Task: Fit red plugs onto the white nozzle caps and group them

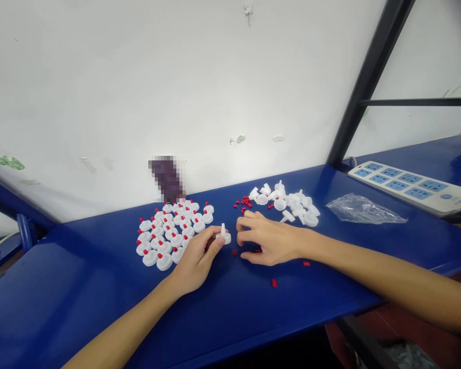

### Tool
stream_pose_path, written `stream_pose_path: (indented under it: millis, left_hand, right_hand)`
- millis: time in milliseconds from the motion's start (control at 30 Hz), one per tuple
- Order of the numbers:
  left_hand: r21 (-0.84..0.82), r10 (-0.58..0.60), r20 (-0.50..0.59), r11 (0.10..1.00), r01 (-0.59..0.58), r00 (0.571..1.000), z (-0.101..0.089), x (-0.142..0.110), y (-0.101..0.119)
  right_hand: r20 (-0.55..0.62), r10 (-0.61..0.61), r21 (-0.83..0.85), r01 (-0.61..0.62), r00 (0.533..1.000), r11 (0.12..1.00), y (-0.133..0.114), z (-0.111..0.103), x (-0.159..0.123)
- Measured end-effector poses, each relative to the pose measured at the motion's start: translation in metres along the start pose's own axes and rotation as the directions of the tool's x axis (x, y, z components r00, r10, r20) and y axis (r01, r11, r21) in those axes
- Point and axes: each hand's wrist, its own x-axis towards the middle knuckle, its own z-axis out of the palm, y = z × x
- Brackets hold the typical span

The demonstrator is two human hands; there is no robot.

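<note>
My left hand (198,258) pinches a white nozzle cap (223,234) by its round base, its bare spout pointing up. To the right, my right hand (267,240) is low over the table with fingers curved and apart, and nothing shows between them. A small red tip (234,253) lies just left of its fingers, and another is partly hidden beneath the hand. On my left stands a group of white nozzle caps with red tips fitted (164,261). A pile of bare white nozzle caps (311,219) lies beyond my right hand, beside several loose red tips (246,200).
The blue table (230,328) meets a white wall (215,102). Stray red tips (274,283) lie nearer its front edge. A clear plastic bag (363,209) and a white power strip (415,187) are at right, by a dark metal post (369,82). A blurred-out dark object (168,178) leans behind the caps.
</note>
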Motion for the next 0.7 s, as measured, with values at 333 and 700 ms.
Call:
stream_pose_path:
  millis: [333, 700]
  left_hand:
    - [-0.074, -0.040, -0.062, 0.997, 0.035, 0.997, -0.001, 0.001, 0.002]
    - [0.113, 0.176, 0.134, 0.975, -0.192, 0.975, -0.003, -0.008, 0.000]
  right_hand:
    - [0.029, -0.096, -0.217, 0.100, 0.995, 0.971, -0.008, 0.011, 0.016]
    - [-0.236, -0.120, 0.023, 0.129, 0.964, 0.991, -0.010, -0.002, -0.004]
